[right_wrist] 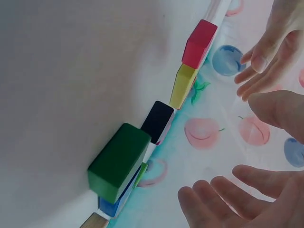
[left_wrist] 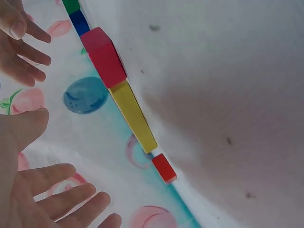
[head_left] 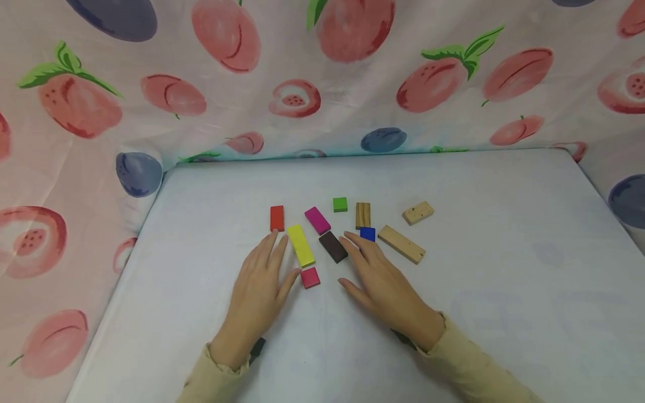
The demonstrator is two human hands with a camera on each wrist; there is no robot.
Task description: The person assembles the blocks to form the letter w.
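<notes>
My left hand (head_left: 259, 282) is spread, fingers extended, its fingertips close to a red block (head_left: 277, 218) and its thumb beside a pinkish-red block (head_left: 309, 277). Between them lies a long yellow block (head_left: 300, 245). My right hand (head_left: 388, 282) has loosely extended fingers near a dark brown block (head_left: 333, 247) and a blue block (head_left: 368, 234); whether they touch, I cannot tell. In the right wrist view a dark green block (right_wrist: 118, 161) stands before the blue one; the right hand seems to cover it in the head view. Neither hand holds anything.
Farther back are a magenta block (head_left: 317, 220), a green block (head_left: 340, 204) and a striped wooden block (head_left: 363, 215). Two plain wooden blocks, one short (head_left: 417, 212) and one long (head_left: 401, 244), lie to the right. A fruit-patterned cloth (head_left: 353, 117) rises behind the white table (head_left: 504, 224).
</notes>
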